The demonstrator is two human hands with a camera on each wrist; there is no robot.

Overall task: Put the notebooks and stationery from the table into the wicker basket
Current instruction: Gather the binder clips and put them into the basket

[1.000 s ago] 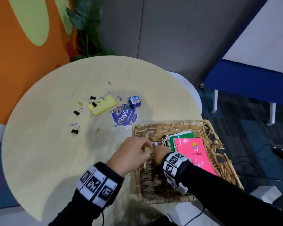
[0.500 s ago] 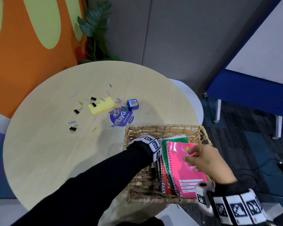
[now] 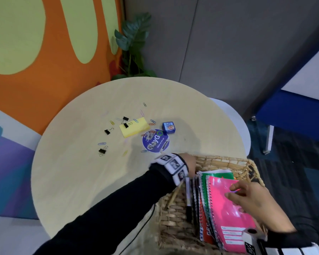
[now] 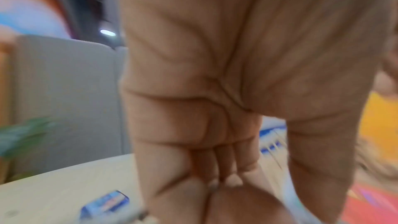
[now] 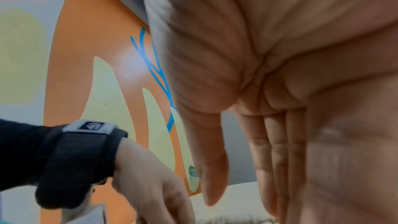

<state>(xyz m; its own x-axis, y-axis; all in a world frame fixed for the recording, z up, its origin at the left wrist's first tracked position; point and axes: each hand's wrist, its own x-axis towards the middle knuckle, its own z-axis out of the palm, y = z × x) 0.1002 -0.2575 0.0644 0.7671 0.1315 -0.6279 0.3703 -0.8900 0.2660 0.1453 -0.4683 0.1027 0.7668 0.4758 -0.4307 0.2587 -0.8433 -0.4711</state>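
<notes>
On the table (image 3: 85, 181), far left to centre, the loose stationery is not yet collected: black binder clips (image 3: 102, 150), coloured paper clips (image 3: 101, 143), a yellow sticky-note pad (image 3: 134, 127), a round blue sticker (image 3: 156, 141) and a small blue box (image 3: 169, 127). You appear to be between steps: the notebooks are in, and the small items come next.

Your left hand (image 3: 189, 165) sits at the near-left rim of the wicker basket (image 3: 175, 216), close to the round blue sticker but apart from it. In the left wrist view the fingers point downward together and seem to hold nothing, though blur prevents certainty.

Inside the basket a black marker (image 3: 188, 199) lies along the left wall, then the spiral notebooks, with a green notebook (image 3: 217, 176) under the pink notebook (image 3: 226, 208).

Your right hand (image 3: 250, 199) rests over the pink cover, fingers loosely extended, touching or just above it, gripping nothing.

The next move probably calls for reaching back leftward and pinching flat, thin clips off the tabletop.
</notes>
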